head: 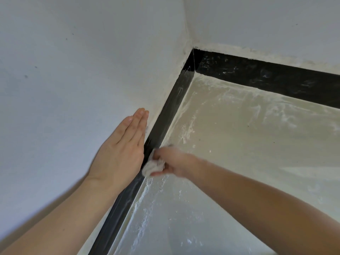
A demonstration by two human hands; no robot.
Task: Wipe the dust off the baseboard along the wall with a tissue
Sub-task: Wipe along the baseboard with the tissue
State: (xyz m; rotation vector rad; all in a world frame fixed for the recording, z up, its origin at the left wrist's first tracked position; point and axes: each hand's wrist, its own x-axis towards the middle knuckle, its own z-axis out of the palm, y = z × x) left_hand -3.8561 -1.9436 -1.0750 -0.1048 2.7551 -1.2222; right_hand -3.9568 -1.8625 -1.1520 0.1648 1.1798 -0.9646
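The right hand (173, 163) grips a crumpled tissue (152, 165) against the black baseboard (161, 124) (left wall run). The left hand (121, 150) lies flat, fingers straight, on the wall (73, 70).

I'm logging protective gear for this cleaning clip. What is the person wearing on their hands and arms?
Nothing that shows. The left hand and right hand are bare, ungloved, and both forearms are uncovered to the frame edge: no sleeves, watch or bands. The left shows no ring; the right is motion-blurred and partly behind a crumpled white tissue, so unclear there.
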